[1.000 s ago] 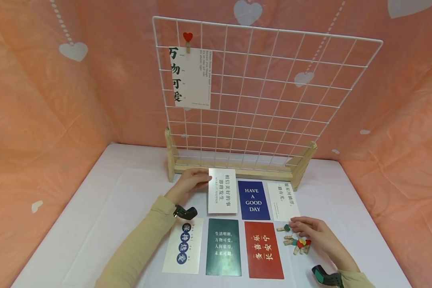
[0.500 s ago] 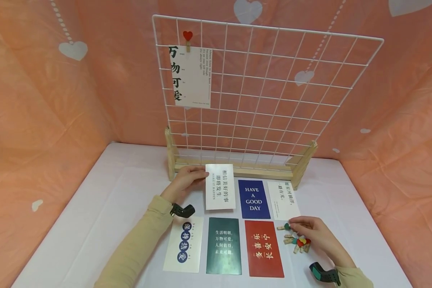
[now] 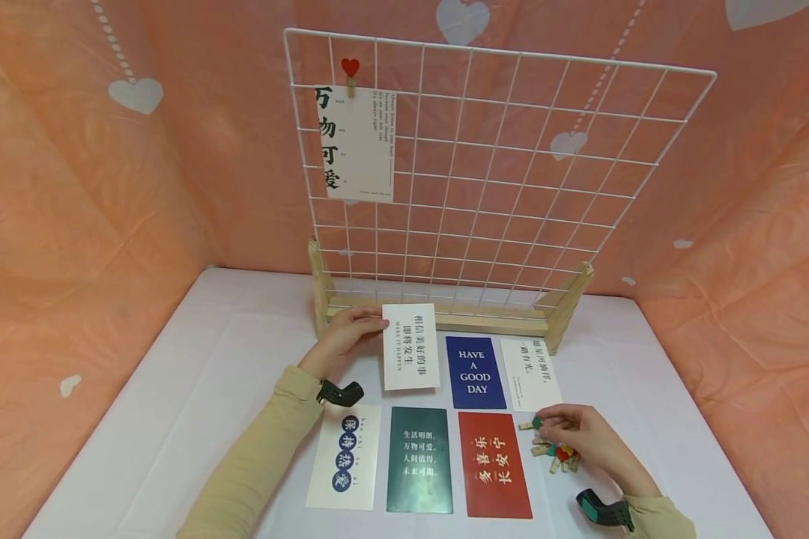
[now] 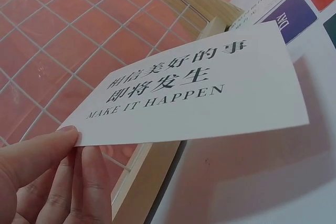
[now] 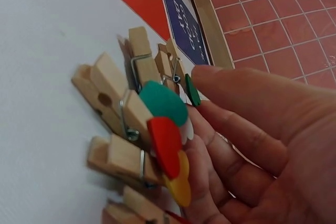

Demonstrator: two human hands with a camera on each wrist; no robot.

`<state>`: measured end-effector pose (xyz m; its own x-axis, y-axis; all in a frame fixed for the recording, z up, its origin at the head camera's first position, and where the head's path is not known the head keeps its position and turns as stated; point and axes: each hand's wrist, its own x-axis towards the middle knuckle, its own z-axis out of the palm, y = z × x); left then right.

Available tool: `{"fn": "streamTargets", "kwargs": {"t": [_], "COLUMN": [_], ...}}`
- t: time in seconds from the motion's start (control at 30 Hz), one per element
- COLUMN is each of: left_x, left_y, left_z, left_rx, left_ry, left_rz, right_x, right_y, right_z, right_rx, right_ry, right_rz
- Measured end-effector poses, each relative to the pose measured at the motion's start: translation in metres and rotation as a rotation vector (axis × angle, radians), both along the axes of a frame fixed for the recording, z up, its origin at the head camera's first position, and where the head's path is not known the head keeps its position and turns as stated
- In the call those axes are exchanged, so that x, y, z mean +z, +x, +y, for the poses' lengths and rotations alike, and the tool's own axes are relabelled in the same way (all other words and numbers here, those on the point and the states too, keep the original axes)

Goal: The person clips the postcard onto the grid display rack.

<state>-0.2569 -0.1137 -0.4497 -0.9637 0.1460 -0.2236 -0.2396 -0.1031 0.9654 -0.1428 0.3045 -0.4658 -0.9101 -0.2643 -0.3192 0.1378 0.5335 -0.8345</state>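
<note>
My left hand [image 3: 340,340] pinches a white card [image 3: 410,348] printed "MAKE IT HAPPEN" by its left edge, thumb on the face. The left wrist view shows the card [image 4: 194,95] tilted and raised off the table, casting a shadow. On the right, thumb and index finger of my right hand [image 3: 583,434] pinch the green heart of a small wooden clothespin [image 5: 192,90]. Several more clothespins [image 3: 565,458] with red, yellow and teal hearts lie in a heap under that hand. In the right wrist view, the other fingers curl beside these hearts.
A white wire grid [image 3: 499,165] on a wooden stand [image 3: 472,322] rises behind. One card [image 3: 364,146] hangs at its upper left from a red-heart clothespin [image 3: 350,77]. Blue [image 3: 475,374], green [image 3: 419,460], red [image 3: 495,464] and white cards [image 3: 531,374] lie in rows.
My left hand has lifted the white card slightly and shifted it left, toward the grid. My right hand has edged left, its fingers closing around the green-heart clothespin.
</note>
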Motion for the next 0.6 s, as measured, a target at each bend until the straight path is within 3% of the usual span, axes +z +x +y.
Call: {"fn": "streamTargets", "kwargs": {"t": [0.6], "left_x": [-0.0028], "left_y": [0.0], "left_z": [-0.0009], "left_rx": [0.017], "left_ry": [0.007], "left_rz": [-0.014], "right_x": [0.0001], "right_y": [-0.0037], "right_z": [-0.0083], "right_rx": [-0.081], "right_ry": [0.058], "right_rz": [0.0]}}
